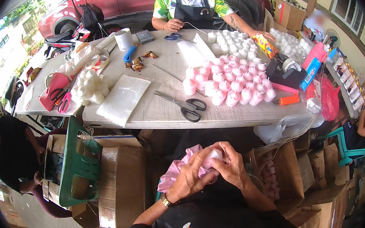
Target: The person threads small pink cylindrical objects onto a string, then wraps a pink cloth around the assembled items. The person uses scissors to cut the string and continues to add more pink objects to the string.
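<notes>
Over my lap I hold a small pale pink candle [214, 156] in both hands. My left hand [189, 178] is closed round its left side, with a crumpled pink cloth [171, 175] under the fingers. On the other side, the fingers and thumb of my right hand [232, 165] press against the candle. Its lower part is hidden by my fingers. On the table beyond my hands stand many pink candles [227, 81] in a tight group, with white candles [233, 42] behind them. Black-handled scissors [186, 107] lie near the table's front edge.
Across the table [147, 113], a person [190, 7] reaches toward the white candles. Clear plastic sheets [125, 99], bagged white candles [89, 85] and a blue tape dispenser [130, 54] lie to the left. Cardboard boxes [121, 186] and a green chair [78, 163] flank me.
</notes>
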Demonstrator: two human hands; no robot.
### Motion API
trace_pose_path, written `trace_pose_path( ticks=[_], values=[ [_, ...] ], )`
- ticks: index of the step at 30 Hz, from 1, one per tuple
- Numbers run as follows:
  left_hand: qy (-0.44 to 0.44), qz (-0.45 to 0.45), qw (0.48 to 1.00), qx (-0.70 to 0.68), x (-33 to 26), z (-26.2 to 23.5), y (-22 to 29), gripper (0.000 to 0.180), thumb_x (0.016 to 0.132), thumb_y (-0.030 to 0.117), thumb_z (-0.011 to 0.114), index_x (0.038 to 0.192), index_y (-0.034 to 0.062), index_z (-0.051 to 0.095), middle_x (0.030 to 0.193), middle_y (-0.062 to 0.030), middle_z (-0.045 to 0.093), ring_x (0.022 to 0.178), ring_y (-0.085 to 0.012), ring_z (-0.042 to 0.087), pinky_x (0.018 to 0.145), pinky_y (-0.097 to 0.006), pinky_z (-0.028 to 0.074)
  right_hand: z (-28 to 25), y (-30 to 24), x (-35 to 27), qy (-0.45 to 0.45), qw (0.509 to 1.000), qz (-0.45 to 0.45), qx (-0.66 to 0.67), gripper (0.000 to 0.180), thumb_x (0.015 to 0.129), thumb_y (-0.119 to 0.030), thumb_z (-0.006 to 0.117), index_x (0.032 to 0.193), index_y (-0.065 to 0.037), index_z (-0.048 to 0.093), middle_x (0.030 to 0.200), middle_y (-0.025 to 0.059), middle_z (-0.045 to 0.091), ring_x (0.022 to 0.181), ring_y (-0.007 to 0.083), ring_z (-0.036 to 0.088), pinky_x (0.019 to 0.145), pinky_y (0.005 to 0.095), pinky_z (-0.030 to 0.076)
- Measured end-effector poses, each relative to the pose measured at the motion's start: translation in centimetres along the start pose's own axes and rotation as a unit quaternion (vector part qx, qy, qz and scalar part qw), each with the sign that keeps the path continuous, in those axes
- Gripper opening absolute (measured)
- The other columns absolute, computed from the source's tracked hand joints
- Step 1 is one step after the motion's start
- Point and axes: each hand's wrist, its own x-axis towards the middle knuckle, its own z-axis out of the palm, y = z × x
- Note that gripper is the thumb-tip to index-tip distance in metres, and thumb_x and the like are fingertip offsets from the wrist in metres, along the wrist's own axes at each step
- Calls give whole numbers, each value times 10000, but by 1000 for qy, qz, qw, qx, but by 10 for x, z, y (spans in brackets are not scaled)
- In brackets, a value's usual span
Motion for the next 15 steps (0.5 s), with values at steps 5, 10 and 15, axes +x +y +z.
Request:
trace_pose_path(
  ticks=[5, 10, 15],
  values=[
    [22, -56, 987, -149, 3, 6, -9, 528, 873, 155, 735, 1323, 10, 499, 1174, -133, 606, 1084, -208, 619, 923, -344, 511, -11, -25, 5, -38, 994, -13, -97, 318, 982, -221, 567, 1193, 16, 571, 1020, 137, 639, 851, 178, 627, 741, 297, 515],
    [3, -156, 820, -551, 11, -11, -18, 535, 909, 175, 665, 1369, 34, 432, 1153, -120, 589, 1056, -225, 616, 967, -386, 487, -24, -54, 19, -15, 977, -58, -204, 239, 983, -109, 535, 1171, -6, 641, 897, 127, 676, 687, 154, 616, 638, 293, 504],
    [-24, -78, 689, -720, 22, -11, -22, 478, 909, 242, 602, 1306, 18, 457, 1090, -176, 560, 934, -226, 583, 1102, -471, 383, -15, -70, 14, 49, 966, -130, -218, 199, 907, 28, 604, 1101, 2, 639, 792, 106, 678, 590, 127, 622, 554, 257, 495]
  ],
)
